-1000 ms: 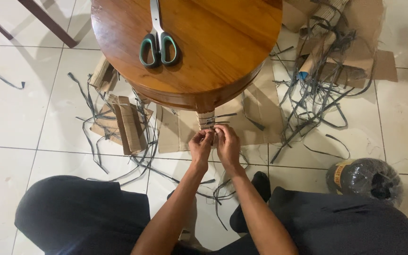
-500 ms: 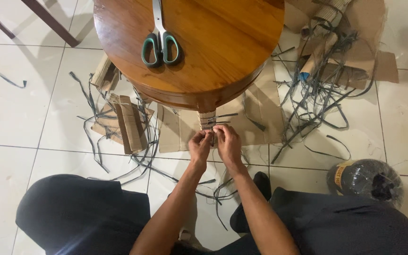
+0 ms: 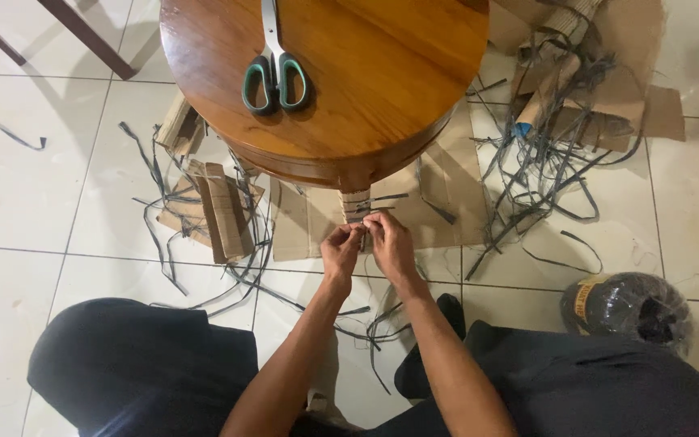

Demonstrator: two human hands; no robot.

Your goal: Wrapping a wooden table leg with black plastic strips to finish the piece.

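Both hands meet just below the round wooden table's point(image 3: 382, 89) near edge: the left hand point(image 3: 341, 252) and right hand point(image 3: 390, 247) pinch a dark strip point(image 3: 378, 200) against the wrapped table leg point(image 3: 355, 202). Green-handled scissors point(image 3: 275, 69) lie on top.

Above my grip: glossy reddish-brown round wooden table point(image 3: 382, 73), green-handled steel scissors point(image 3: 275, 69) on it. At my fingertips: tan wrapped table leg point(image 3: 355, 202). Around: dark grey strips point(image 3: 527, 178), brown cardboard sheets point(image 3: 446, 194), off-white floor tiles point(image 3: 34, 186). My trousers point(image 3: 139, 364): black.
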